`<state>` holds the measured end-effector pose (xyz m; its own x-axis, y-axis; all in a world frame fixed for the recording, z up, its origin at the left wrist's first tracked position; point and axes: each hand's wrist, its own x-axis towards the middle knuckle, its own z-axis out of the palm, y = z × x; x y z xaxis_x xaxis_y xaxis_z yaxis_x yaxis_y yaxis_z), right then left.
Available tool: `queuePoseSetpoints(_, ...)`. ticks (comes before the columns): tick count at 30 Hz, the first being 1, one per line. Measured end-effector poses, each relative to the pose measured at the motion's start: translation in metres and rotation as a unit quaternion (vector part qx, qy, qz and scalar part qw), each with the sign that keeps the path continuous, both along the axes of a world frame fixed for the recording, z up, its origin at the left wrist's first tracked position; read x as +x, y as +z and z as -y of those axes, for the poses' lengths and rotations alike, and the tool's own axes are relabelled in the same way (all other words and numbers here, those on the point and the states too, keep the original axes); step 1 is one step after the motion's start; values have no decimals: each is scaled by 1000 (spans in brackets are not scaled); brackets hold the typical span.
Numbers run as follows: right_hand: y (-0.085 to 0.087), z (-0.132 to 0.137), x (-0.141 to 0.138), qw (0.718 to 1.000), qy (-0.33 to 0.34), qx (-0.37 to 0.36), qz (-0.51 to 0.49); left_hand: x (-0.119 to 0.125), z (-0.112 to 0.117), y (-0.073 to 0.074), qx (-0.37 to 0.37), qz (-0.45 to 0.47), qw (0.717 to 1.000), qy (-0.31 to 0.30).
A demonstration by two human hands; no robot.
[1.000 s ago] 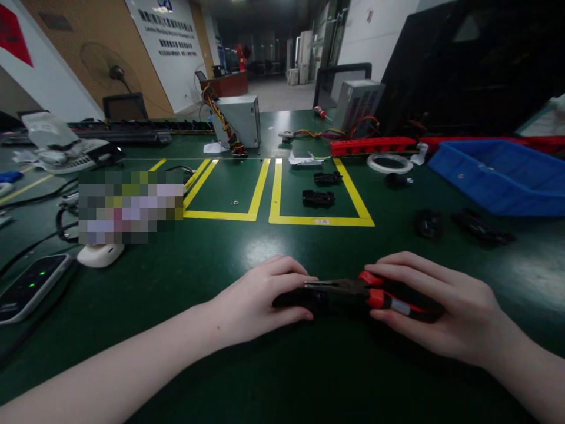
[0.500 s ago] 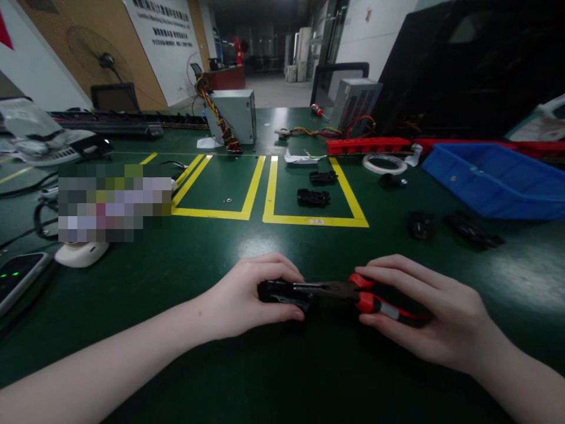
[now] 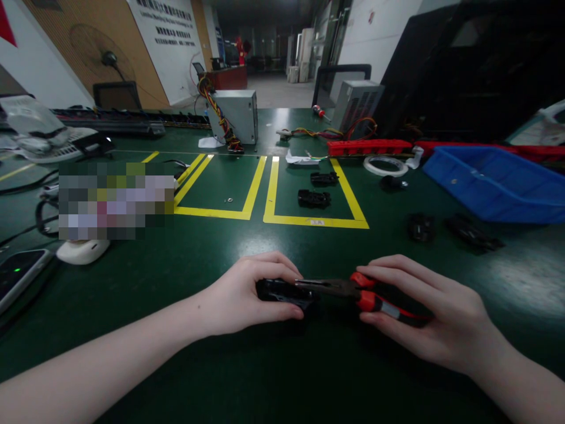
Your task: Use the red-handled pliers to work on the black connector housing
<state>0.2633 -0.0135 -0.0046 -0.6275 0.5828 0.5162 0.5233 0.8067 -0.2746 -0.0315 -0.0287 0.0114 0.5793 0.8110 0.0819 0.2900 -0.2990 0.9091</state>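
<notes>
My left hand (image 3: 260, 294) is closed around a small black plastic part (image 3: 285, 292), shaped somewhat like a toy car body, just above the green table. Part of it is hidden by the fingers. In my right hand (image 3: 424, 306) are red-handled needle-nose pliers (image 3: 335, 287), their jaws pointing left. The jaw tips lie over the top of the black part, next to my left fingertips; whether they touch it I cannot tell. Two similar black parts, one nearer (image 3: 313, 199) and one farther (image 3: 324, 178), rest inside the right yellow-taped frame (image 3: 318, 222).
A blue bin (image 3: 498, 188) stands at the right, with more black parts (image 3: 472, 231) in front of it. The left taped frame (image 3: 212, 212) holds a small ring (image 3: 230, 200). Farther back are metal power supplies (image 3: 236, 118), a tape roll (image 3: 385, 166) and a screwdriver (image 3: 318, 111).
The pliers' jaws have shifted slightly up against the black part, and their tips look more parted. The part has tilted a little in my left hand. Both hands stay almost in place.
</notes>
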Motion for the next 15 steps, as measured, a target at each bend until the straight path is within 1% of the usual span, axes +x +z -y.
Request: queuePoseSetpoints(15,2,6,-4,1000,-13,24,4,-3,-1,1,-17,49,999,-15)
